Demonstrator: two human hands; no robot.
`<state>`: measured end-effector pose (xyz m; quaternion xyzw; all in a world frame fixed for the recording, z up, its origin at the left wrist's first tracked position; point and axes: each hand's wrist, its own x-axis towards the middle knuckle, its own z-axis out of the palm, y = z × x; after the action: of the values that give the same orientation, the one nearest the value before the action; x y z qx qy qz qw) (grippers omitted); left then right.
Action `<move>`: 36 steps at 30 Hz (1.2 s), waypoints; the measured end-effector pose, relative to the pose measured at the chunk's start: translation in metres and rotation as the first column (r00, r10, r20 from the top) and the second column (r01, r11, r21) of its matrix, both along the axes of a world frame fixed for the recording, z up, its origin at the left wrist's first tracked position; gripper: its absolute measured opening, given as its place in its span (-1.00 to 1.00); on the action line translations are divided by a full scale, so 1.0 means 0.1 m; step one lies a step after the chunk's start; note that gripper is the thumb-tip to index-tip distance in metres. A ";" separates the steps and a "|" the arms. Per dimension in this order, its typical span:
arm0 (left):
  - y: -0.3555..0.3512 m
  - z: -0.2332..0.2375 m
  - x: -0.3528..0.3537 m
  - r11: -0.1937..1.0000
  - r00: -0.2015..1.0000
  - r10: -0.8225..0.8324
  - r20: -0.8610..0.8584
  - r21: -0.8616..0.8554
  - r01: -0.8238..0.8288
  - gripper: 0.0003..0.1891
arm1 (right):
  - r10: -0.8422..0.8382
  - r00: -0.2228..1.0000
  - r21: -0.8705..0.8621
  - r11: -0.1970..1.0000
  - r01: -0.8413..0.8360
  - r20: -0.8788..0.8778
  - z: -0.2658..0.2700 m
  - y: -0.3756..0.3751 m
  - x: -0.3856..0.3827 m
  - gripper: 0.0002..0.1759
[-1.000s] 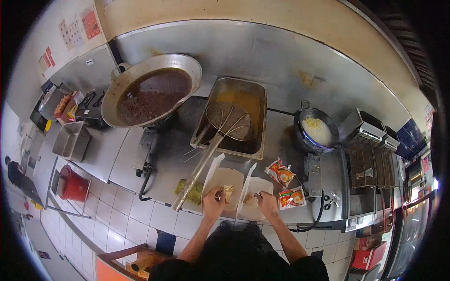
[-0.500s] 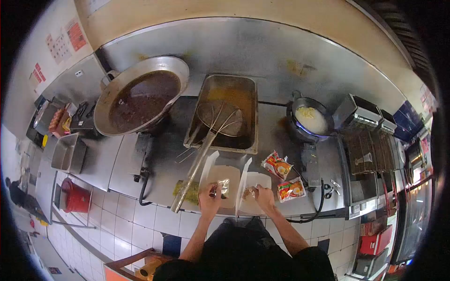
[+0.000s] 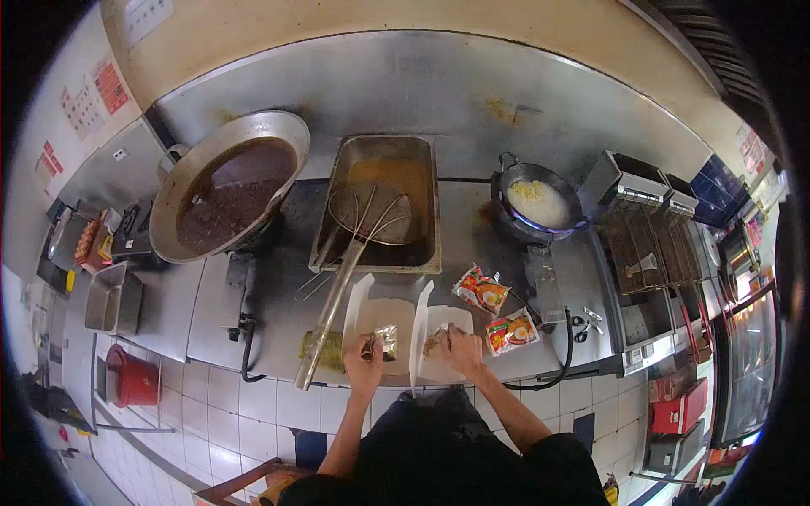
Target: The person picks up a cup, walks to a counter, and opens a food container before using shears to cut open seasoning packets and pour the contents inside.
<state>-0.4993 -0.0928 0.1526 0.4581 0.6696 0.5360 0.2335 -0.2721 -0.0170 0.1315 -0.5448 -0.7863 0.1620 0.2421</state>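
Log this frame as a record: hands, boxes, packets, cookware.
left hand: at shiny sachet, left box; grip unclear
right hand: fingers in right box; grip unclear
boxes: left box, right box, side by side, open
packets: two red packets, right of boxes
strainer: over metal tray, handle toward person
wok: pale liquid, yellow food
big pan: dark liquid

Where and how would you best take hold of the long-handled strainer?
Probably by the lower part of its handle, coming from the person's side with the left hand, the nearer one. The strainer lies with its mesh end inside the metal pan, and the straight, slim handle slants over the near rim toward the counter's front edge, so fingers could likely wrap around it there.
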 end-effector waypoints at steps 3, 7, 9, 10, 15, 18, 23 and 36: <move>-0.01 0.10 0.05 1.000 0.997 0.013 0.074 -0.005 -0.013 -0.84 | -0.011 0.997 -0.099 0.995 0.019 0.075 0.04 -0.03 0.01 -0.73; -0.04 0.28 0.10 1.000 0.998 0.023 0.057 -0.016 -0.022 -0.82 | 0.055 0.998 -0.028 0.998 -0.055 0.000 -0.08 -0.06 0.08 -0.79; -0.05 0.28 0.10 0.999 0.999 0.036 0.039 -0.018 -0.035 -0.82 | 0.000 0.989 -0.044 0.999 -0.007 -0.150 -0.19 -0.08 0.10 -0.81; -0.07 0.24 0.09 0.999 0.996 0.038 0.081 -0.024 -0.037 -0.84 | 0.007 0.988 -0.048 0.999 -0.015 -0.156 -0.22 -0.11 0.12 -0.81; -0.17 0.11 0.14 0.994 0.908 0.042 0.416 0.072 -0.079 -0.88 | -0.385 0.681 -0.515 0.857 0.014 -0.622 -0.19 -0.27 0.24 -0.77; -0.15 0.19 0.19 0.995 0.827 0.056 0.559 0.034 -0.091 -0.89 | -0.502 0.372 -0.573 0.813 -0.104 -0.780 -0.22 -0.37 0.26 -0.78; -0.19 0.14 0.19 0.987 0.619 0.149 0.771 -0.075 -0.144 -0.85 | -0.349 0.654 -0.506 0.860 -0.060 -0.671 -0.41 -0.36 0.36 -0.88; -0.28 0.20 0.13 0.990 0.651 0.130 0.748 -0.058 -0.131 -0.73 | -0.181 0.914 -0.164 0.978 0.128 -0.364 -0.16 -0.32 0.21 -0.80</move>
<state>-0.4860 -0.1209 0.1724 0.1477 0.5450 0.6925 0.4490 -0.2515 -0.0490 0.1152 -0.5794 -0.6664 0.2975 0.3629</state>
